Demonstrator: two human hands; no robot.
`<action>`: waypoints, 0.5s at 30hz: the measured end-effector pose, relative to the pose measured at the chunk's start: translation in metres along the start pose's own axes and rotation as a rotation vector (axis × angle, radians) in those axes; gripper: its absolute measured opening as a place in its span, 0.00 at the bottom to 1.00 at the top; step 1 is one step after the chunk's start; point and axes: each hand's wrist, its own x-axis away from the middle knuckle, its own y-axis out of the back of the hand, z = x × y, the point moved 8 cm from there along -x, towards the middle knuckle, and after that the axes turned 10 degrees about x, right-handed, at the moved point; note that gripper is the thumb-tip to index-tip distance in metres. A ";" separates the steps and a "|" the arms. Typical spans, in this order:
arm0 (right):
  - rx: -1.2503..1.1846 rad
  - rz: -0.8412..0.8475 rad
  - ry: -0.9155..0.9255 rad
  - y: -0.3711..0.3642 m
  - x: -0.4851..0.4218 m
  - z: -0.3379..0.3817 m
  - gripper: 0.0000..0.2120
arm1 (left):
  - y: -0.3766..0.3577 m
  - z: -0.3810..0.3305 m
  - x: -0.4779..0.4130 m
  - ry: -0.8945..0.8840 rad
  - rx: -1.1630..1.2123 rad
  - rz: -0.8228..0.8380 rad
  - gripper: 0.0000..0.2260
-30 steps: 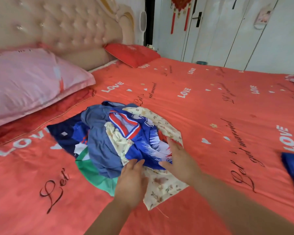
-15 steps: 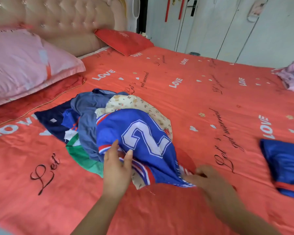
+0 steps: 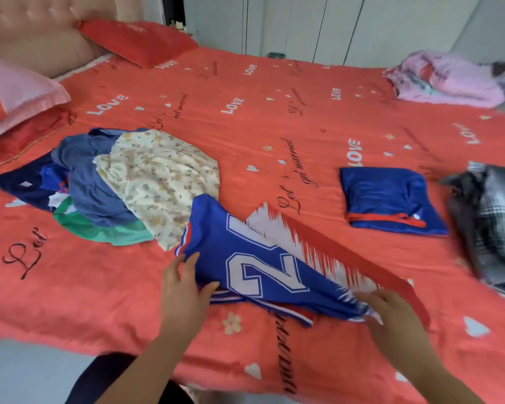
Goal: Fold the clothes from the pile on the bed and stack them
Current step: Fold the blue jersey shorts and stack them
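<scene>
A blue jersey (image 3: 263,258) with a white number and a red-and-white hem lies stretched across the red bed sheet (image 3: 245,126) in front of me. My left hand (image 3: 184,290) grips its left edge near the striped sleeve. My right hand (image 3: 391,310) pinches its other end at the hem. The clothes pile sits to the left: a cream floral garment (image 3: 158,176) on top, with a grey-blue one (image 3: 91,185), a green one (image 3: 99,230) and a navy one (image 3: 24,185) beneath. A folded blue garment (image 3: 391,199) lies to the right.
A grey plaid garment (image 3: 493,225) lies at the right edge, blurred. Pink clothes (image 3: 449,80) sit at the far right corner. A pink pillow (image 3: 15,94) and a red pillow (image 3: 137,42) lie by the headboard. The bed's near edge and the floor (image 3: 27,374) are at the bottom left.
Both hands have pulled the blue jersey off the pile toward the near edge and spread it out to the right. The view has shifted right and down.
</scene>
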 end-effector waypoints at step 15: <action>-0.231 -0.002 0.040 0.002 -0.022 0.047 0.09 | 0.001 -0.015 0.001 0.547 0.930 0.021 0.15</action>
